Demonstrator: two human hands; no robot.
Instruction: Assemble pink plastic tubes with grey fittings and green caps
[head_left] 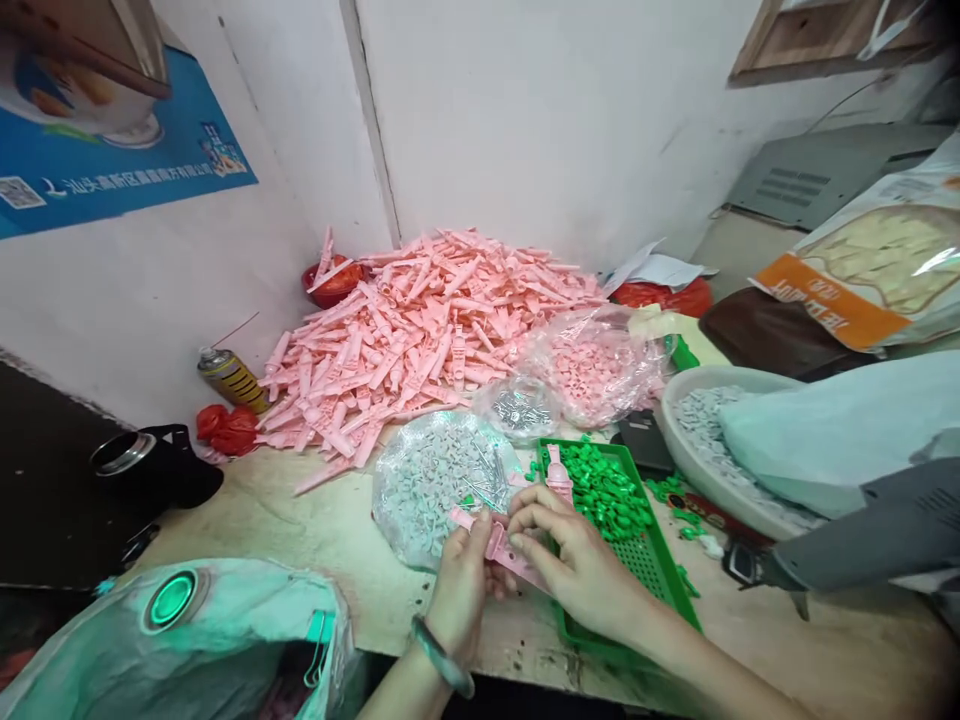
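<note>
My left hand (459, 585) and my right hand (574, 560) meet over the near edge of the table, both closed on a pink plastic piece (501, 552) held between them. The right fingers pinch at its upper side. Just behind the hands lies a clear bag of small grey parts (431, 475) with thin metal pins. To the right a green tray (660, 565) holds several small green parts (604, 485), and another pink piece (556, 470) stands in its far corner. A green bangle is on my left wrist.
A big heap of pink plastic pieces (420, 335) fills the back corner by the wall. Clear bags of pink parts (592, 365), a white basin of grey parts (705, 420), a spray can (231, 378), a black cup (131, 455) and a pale bag (202, 640) surround the work spot.
</note>
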